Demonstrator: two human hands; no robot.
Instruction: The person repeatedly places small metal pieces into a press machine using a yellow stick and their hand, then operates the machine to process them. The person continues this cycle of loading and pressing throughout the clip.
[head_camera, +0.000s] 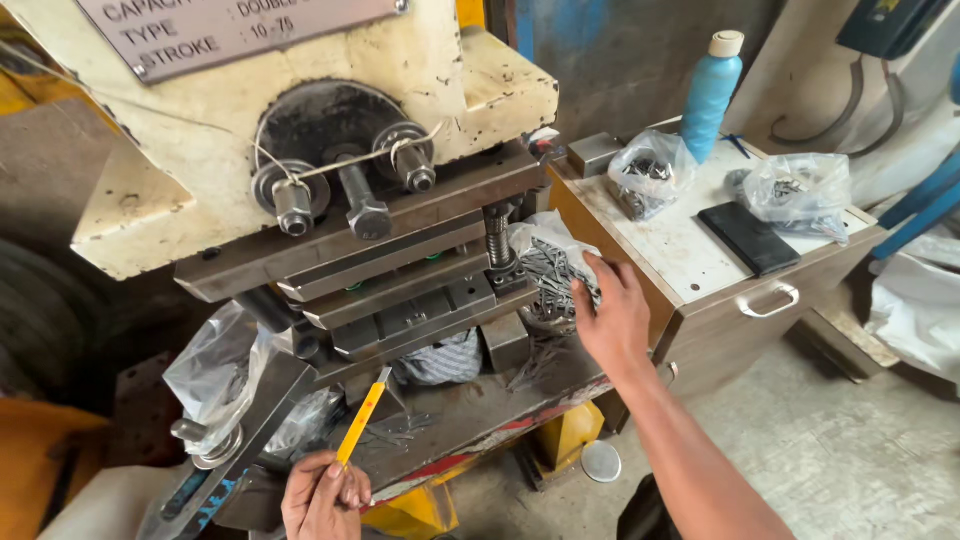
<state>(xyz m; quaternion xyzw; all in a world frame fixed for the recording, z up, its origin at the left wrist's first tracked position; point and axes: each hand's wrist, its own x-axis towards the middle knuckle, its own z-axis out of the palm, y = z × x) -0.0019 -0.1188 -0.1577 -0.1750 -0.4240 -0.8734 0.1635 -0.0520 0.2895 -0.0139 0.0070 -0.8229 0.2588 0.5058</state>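
Left hand (322, 497) pinches a yellow-handled thin tool (362, 423), tip near the grey steel press die (400, 300). Right hand (612, 322), fingers spread, reaches into a heap of small metal strips (553, 275). Risk: fingers close to die, could get pinched if ram drops.

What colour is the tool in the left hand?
Yellow handle, held in the left hand; the head view shows it.

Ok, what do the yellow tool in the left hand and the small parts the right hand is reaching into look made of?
The yellow tool in the left hand looks like matte plastic or painted metal, with a thin grey tip, likely metal. The small parts by the right hand look like bare steel: grey, thin, glinting, heaped in a clear plastic bag.
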